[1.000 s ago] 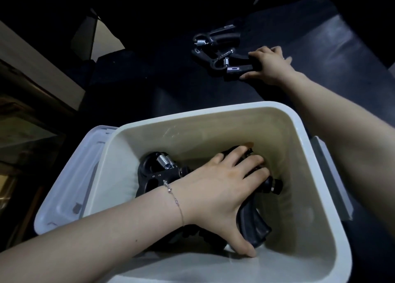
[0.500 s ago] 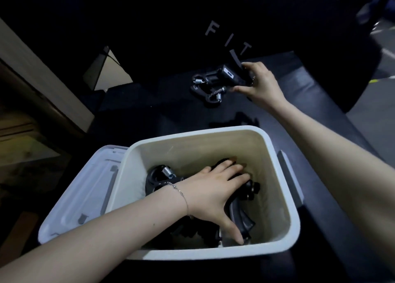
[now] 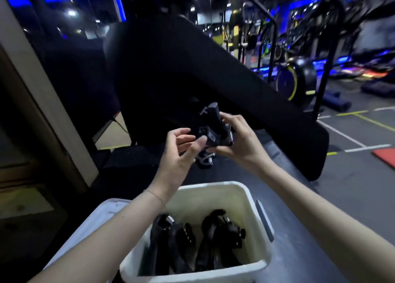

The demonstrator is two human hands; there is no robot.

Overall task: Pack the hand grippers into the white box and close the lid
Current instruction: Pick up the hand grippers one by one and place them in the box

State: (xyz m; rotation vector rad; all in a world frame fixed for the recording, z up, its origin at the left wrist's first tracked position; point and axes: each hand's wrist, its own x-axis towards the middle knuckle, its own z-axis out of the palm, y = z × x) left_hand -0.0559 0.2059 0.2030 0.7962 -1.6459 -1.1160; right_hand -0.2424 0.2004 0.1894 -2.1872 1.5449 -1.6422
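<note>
The white box [image 3: 241,197] stands open at the bottom centre, with several black hand grippers [image 3: 215,237] lying inside. Above and beyond it, my right hand [image 3: 241,145] holds a black hand gripper [image 3: 214,131] upright in the air. My left hand [image 3: 179,154] is beside it with fingers spread, its thumb touching the gripper's lower part. Another hand gripper [image 3: 205,159] with a metal spring lies on the dark bench surface under my hands, partly hidden. The box's white lid [image 3: 94,220] lies flat at the box's left side.
The box rests on a dark padded bench [image 3: 299,208] whose tilted black backrest [image 3: 192,73] rises behind my hands. A beige wall panel [image 3: 42,103] stands at the left. Gym machines and a marked floor fill the right background.
My left hand has come out of the box and risen to meet the right. My right hand has lifted a hand gripper off the bench. The view has tilted upward.
</note>
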